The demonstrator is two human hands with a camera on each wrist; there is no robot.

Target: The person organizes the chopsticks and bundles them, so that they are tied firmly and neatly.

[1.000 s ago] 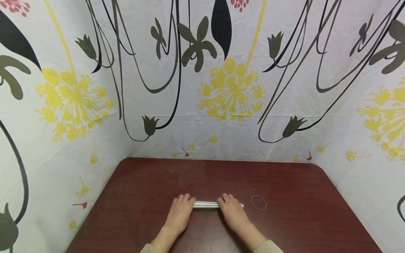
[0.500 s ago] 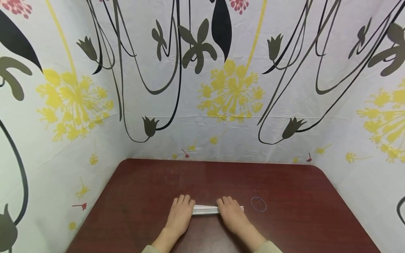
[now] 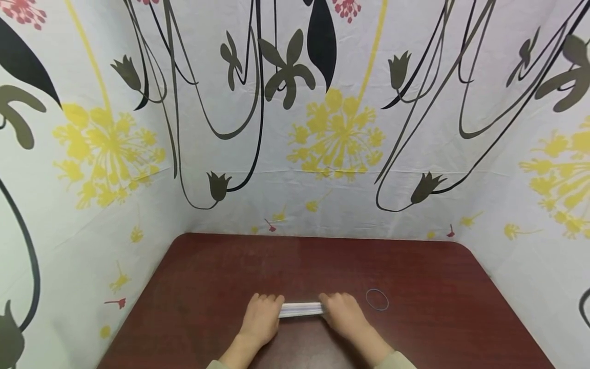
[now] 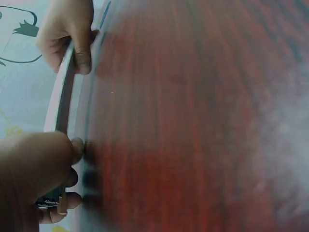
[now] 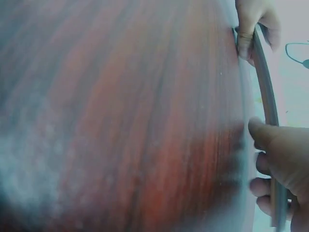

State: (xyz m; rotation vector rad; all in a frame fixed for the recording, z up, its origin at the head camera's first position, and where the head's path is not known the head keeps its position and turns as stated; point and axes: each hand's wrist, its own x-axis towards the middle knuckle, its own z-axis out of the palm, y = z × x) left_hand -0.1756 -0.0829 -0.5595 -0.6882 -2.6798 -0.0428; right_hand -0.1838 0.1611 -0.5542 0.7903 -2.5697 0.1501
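Observation:
A long, narrow white bundle (image 3: 300,309), layered like stacked strips, spans the gap between both hands above the table. My left hand (image 3: 260,319) grips its left end, with thumb and fingers curled around it. The right hand (image 3: 344,315) holds the other end in the same way. In the left wrist view, the bundle (image 4: 59,104) shows a pale edge beside a dark side, and a dark end with small print pokes out below the left hand. The right wrist view has the bundle (image 5: 268,92) slightly bowed. Its exact kind cannot be told.
A thin bluish loop (image 3: 377,300), like a rubber band, lies on the table right of the right hand. The dark red wooden table (image 3: 239,261) is bordered behind and at the sides by a white flower-patterned cloth (image 3: 295,200).
The bundle has come slightly nearer and looks broader, its separate strips now closer together. Both hands have curled more around its ends, and the right hand now covers its right tip. The loop stays put.

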